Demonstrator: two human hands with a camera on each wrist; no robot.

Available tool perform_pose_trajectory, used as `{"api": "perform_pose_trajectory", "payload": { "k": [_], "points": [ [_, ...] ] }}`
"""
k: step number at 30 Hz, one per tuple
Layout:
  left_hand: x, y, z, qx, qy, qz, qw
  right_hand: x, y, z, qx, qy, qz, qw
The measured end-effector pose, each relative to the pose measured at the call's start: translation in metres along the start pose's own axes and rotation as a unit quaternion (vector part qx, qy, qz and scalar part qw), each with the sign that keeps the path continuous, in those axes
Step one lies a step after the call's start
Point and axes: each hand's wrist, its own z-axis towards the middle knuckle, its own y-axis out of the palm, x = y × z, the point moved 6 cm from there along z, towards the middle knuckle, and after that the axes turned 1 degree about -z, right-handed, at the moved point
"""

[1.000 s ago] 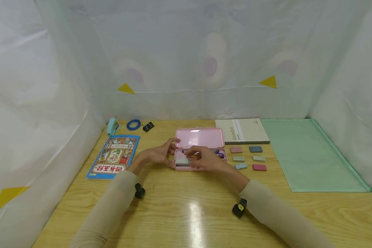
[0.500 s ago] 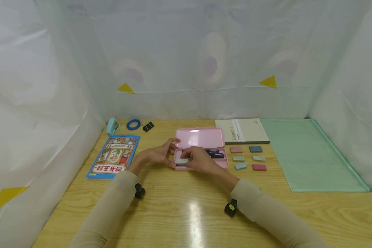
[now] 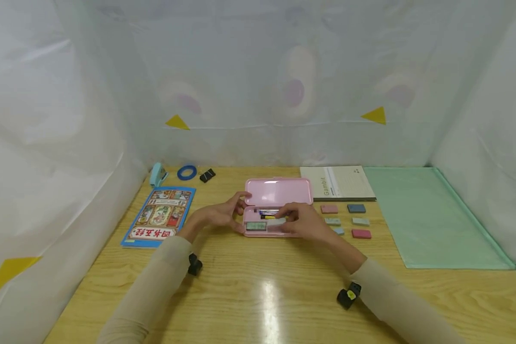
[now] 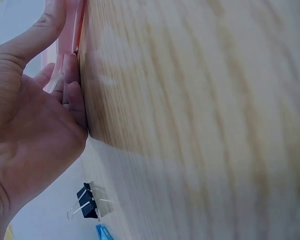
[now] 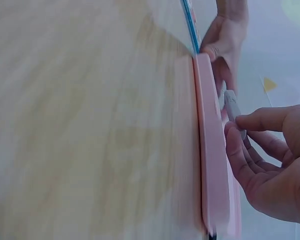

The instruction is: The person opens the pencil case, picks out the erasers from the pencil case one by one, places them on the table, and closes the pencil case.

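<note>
An open pink pencil case (image 3: 278, 210) lies in the middle of the wooden bench (image 3: 258, 291), its lid folded back away from the person. The right hand (image 3: 304, 222) is over the tray of the case, and its grip is pinched on a small pale eraser (image 3: 276, 221), thumb and fingers closed around it. Another eraser with a green label (image 3: 256, 226) lies in the left end of the tray, and some pens (image 3: 268, 213) lie behind it. The left hand (image 3: 223, 215) holds the left end of the case, the fingers curled on its edge. Just to the right of the case, six small coloured erasers (image 3: 346, 220) lie in two columns. Behind them is a grey notebook (image 3: 338, 183), and further right a green folder (image 3: 430, 217). On the left lies a blue picture book (image 3: 160, 216).
</note>
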Motion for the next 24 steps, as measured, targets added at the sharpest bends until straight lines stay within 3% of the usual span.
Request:
{"api": "perform_pose_trajectory", "payload": {
  "k": [7,14,24],
  "points": [
    [-0.001,0.000,0.001,0.001,-0.007,0.002,1.0000,0.029,-0.045,-0.031,0.019,0.041,-0.003,0.999],
    [-0.001,0.001,0.002,-0.001,-0.002,0.006,1.0000,0.052,-0.086,-0.060,0.030,0.038,-0.016,0.999],
    [0.001,0.000,0.001,0.005,-0.018,0.006,0.9998,0.065,-0.102,-0.098,0.002,0.033,-0.024,0.999]
  ]
}}
